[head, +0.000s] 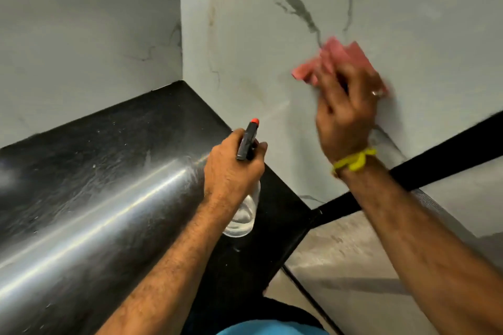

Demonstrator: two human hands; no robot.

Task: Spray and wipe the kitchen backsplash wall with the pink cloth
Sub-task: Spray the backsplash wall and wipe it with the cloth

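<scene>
The right hand point(349, 106) presses the pink cloth point(340, 60) flat against the backsplash wall point(258, 35), fingers spread over it and pointing toward 11 o'clock; a ring sits on one finger and a yellow band point(353, 161) wraps the wrist. The cloth is folded and blurred, its corners sticking out past the fingertips at 10 and 12 o'clock. The left hand point(234, 168) is closed around the neck of a spray bottle point(245, 198), held just above the worktop point(95, 171). The bottle's black head runs toward 1 o'clock, its orange nozzle point(254, 121) aimed at the wall below and left of the cloth; the clear body hangs down toward 6 o'clock. No label or writing can be read on it. The wall is pale, marble-like, with dark grey veins and faint brownish streaks near the corner at 11 o'clock. The worktop is black and glossy, with a bright streak of reflected light.
</scene>
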